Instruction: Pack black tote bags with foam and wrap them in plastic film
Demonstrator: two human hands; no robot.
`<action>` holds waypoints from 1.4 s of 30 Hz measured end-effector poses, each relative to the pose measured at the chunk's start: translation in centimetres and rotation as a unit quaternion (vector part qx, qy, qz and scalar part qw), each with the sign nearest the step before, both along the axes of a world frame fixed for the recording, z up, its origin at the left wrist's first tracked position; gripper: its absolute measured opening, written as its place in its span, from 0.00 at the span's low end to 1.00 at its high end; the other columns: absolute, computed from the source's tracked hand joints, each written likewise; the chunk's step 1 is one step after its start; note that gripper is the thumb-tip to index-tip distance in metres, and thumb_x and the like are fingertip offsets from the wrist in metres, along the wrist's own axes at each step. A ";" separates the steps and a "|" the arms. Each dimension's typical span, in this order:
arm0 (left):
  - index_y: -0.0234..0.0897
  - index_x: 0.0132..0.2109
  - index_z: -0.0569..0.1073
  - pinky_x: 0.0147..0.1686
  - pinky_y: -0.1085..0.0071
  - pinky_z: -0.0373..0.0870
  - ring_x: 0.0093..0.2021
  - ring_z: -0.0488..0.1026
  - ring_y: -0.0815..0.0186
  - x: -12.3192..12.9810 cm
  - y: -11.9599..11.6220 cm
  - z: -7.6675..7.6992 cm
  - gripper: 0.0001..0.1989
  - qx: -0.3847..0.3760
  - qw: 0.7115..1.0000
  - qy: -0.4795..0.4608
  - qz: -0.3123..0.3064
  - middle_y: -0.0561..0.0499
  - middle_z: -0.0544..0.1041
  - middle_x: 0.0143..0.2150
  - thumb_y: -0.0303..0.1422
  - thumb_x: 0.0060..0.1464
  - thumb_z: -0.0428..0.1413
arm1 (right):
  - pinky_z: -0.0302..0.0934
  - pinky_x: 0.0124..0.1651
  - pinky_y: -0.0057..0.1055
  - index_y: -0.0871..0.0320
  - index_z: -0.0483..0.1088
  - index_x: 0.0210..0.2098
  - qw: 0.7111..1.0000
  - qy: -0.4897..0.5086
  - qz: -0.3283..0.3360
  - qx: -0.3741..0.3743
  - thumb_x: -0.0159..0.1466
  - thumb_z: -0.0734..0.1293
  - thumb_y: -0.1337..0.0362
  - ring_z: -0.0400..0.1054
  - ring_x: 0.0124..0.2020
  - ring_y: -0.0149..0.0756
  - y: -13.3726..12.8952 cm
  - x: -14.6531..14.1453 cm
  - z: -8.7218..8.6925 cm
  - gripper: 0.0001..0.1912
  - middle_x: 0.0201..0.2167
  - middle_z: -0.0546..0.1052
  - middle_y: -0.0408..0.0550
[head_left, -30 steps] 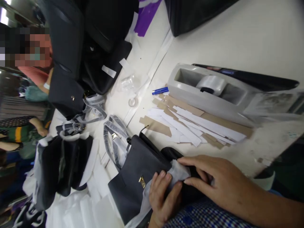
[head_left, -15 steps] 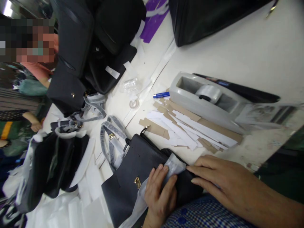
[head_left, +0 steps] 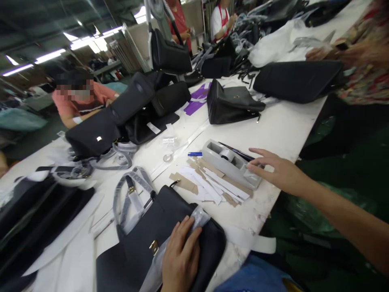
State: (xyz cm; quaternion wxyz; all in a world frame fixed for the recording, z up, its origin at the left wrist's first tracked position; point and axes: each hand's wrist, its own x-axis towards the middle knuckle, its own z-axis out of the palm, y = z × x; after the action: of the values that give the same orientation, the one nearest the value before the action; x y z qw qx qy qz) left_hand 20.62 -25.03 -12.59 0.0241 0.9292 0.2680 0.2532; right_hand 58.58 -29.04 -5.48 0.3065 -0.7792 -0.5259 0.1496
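Observation:
A black handbag (head_left: 133, 247) with a gold clasp (head_left: 154, 246) lies in front of me. My left hand (head_left: 181, 255) rests flat on it, fingers stretched over a strip of translucent wrapping (head_left: 201, 217) that runs across the bag. Wrapped handles (head_left: 117, 202) stand out at the bag's far side. My right hand (head_left: 278, 168) reaches over the near end of a grey tape dispenser (head_left: 223, 160), its fingers apart. Whether a fingertip touches the tape there, I cannot tell.
Paper and cardboard strips (head_left: 209, 182) lie beside the dispenser, with a blue pen-like item (head_left: 195, 154) near them. More black bags (head_left: 234, 101) stand farther back. White foam sheets (head_left: 75, 251) lie at left. A co-worker (head_left: 82, 97) sits across the table; another person's hand (head_left: 319, 52) shows at right.
My right hand has left the bag's wrapping and moved out to the tape dispenser, its fingers apart. The left hand stays on the wrapping. The view has tilted up, showing more of the room.

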 end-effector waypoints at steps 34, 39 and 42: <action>0.43 0.54 0.72 0.63 0.54 0.64 0.63 0.66 0.58 0.0 -0.5 0.9 0.15 -0.084 0.996 -0.037 -0.003 0.47 0.71 0.61 0.27 0.62 0.51 | 0.68 0.41 0.38 0.54 0.80 0.37 0.998 0.021 -0.030 -0.057 0.59 0.65 0.46 0.77 0.33 0.45 -7.9 -0.3 -1.7 0.21 0.33 0.82 0.47; 0.44 0.54 0.72 0.65 0.51 0.61 0.64 0.64 0.58 0.1 -0.7 1.8 0.16 -0.121 0.992 -0.042 -0.001 0.48 0.70 0.62 0.29 0.61 0.52 | 0.67 0.41 0.30 0.53 0.80 0.37 0.976 0.088 0.187 -0.068 0.62 0.67 0.51 0.76 0.35 0.39 -6.1 -8.1 2.2 0.15 0.35 0.82 0.44; 0.45 0.53 0.72 0.65 0.50 0.59 0.65 0.63 0.58 0.1 -0.8 2.1 0.15 -0.134 0.990 -0.046 0.000 0.49 0.70 0.62 0.29 0.60 0.52 | 0.64 0.38 0.28 0.55 0.79 0.33 0.950 0.093 0.289 -0.071 0.64 0.65 0.53 0.74 0.32 0.36 -2.9 -12.1 2.9 0.14 0.29 0.81 0.44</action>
State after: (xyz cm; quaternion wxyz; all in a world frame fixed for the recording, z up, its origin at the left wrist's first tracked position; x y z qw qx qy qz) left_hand 20.68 -25.79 -10.45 0.1608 0.9052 0.2977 0.2573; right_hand 46.51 -31.97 -2.53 0.2410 -0.5960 -0.6860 0.3407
